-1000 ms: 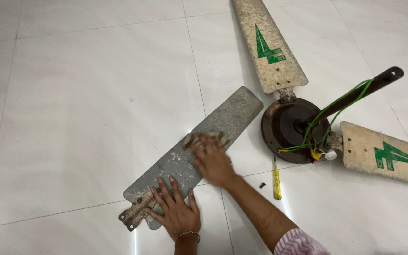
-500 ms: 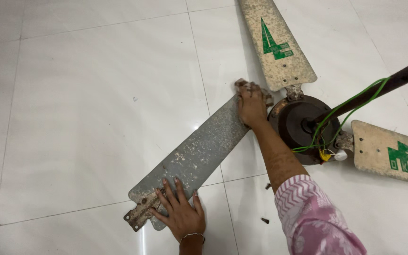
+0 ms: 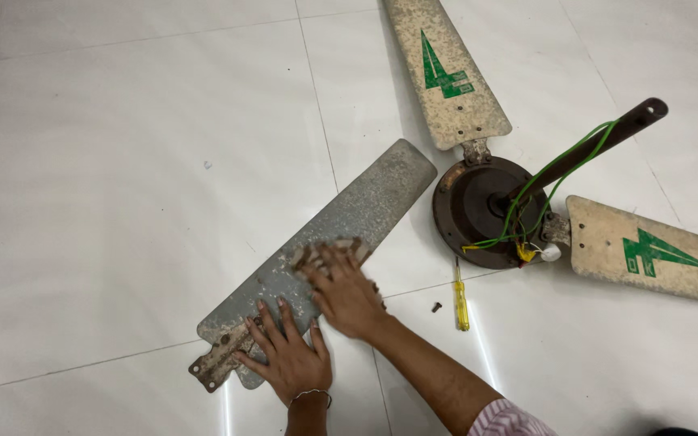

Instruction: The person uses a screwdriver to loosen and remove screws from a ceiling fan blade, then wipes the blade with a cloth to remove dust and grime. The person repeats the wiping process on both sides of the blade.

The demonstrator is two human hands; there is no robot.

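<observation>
While the left hand presses flat and open on the bracket end of the detached grey fan blade lying on the floor, the right hand, closed on a rag, has drawn back from the blade's tip to mid-length, indicating continued wiping.

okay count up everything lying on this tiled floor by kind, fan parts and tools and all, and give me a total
Fan blades: 3 (detached grey blade, two cream blades)
Motor hub with rod: 1
Yellow screwdriver: 1
Loose screw: 1
Rag under right hand: 1
Total: 7
</observation>
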